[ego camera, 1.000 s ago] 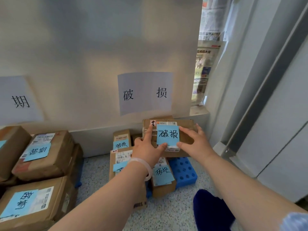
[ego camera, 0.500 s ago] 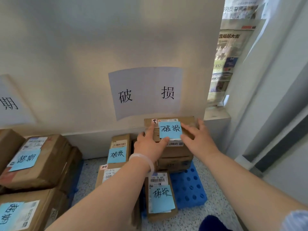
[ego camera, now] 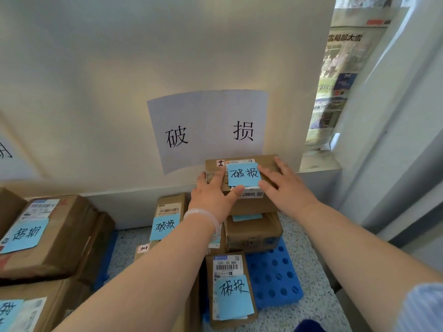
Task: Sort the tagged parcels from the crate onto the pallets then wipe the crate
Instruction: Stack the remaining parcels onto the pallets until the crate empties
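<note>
A brown cardboard parcel (ego camera: 249,202) with a blue handwritten tag (ego camera: 243,174) lies on top of another box (ego camera: 254,232), against the wall under a paper sign (ego camera: 208,130). My left hand (ego camera: 213,195) grips its left end, thumb by the tag. Across from it, my right hand (ego camera: 285,188) lies flat on the right side of the top, fingers spread. The stack stands on a blue perforated pallet (ego camera: 273,274). The crate is out of view.
More tagged parcels sit on the same pallet: one upright at the wall (ego camera: 167,216), one in front (ego camera: 231,288). At the left, larger boxes (ego camera: 48,236) with blue tags are stacked on a second pallet. Speckled floor lies between; a grey door frame (ego camera: 395,140) is at right.
I have leaned closer to the wall. Both hands lowered the parcel onto the box below it and stay on it; my right hand has flattened on top.
</note>
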